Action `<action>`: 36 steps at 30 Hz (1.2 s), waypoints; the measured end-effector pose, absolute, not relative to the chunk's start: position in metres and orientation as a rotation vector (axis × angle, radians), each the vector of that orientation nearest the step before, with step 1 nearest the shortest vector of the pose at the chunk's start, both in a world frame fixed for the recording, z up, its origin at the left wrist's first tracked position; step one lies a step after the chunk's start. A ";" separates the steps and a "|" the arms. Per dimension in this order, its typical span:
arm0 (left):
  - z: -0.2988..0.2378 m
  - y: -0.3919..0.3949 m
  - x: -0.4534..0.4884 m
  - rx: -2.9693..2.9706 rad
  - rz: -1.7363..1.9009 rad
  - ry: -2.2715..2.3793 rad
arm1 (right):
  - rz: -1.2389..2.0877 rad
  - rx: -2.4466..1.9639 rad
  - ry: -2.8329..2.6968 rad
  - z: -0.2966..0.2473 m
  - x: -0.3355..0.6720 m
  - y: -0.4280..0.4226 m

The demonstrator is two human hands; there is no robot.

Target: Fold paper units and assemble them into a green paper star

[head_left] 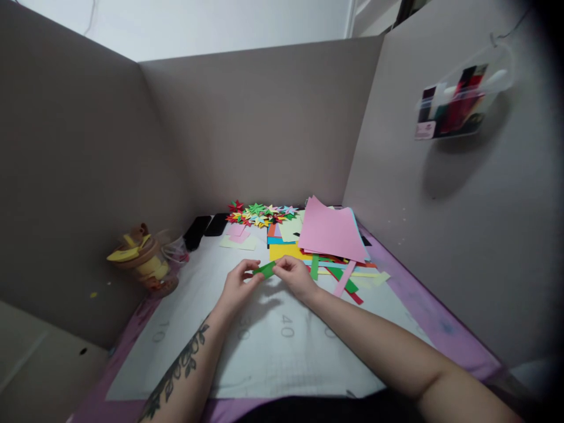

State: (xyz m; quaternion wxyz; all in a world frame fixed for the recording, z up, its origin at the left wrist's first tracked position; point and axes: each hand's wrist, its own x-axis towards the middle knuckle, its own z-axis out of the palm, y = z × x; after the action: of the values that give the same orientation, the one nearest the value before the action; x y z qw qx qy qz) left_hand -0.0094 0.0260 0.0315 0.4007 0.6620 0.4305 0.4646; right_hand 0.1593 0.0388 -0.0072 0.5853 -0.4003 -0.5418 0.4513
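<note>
Near the middle of the frame, the left hand and right hand are pinching opposite ends of a green paper strip above the worktop. They're apparently folding it; the next move is probably calling for aligned edges.

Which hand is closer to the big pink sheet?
The right hand, in front and left of the big pink sheet. The left hand is farther left, at the other end of the green strip.
</note>
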 end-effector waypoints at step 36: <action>0.023 0.025 -0.008 1.701 1.165 1.311 | 1.066 -0.902 -1.125 -0.004 0.148 0.033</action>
State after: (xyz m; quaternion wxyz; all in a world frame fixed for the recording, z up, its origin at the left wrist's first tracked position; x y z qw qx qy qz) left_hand -0.0083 0.0248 0.0231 0.3422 0.6542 0.5042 0.4479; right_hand 0.1485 0.0330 -0.0045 0.6241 -0.3929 -0.4902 0.4645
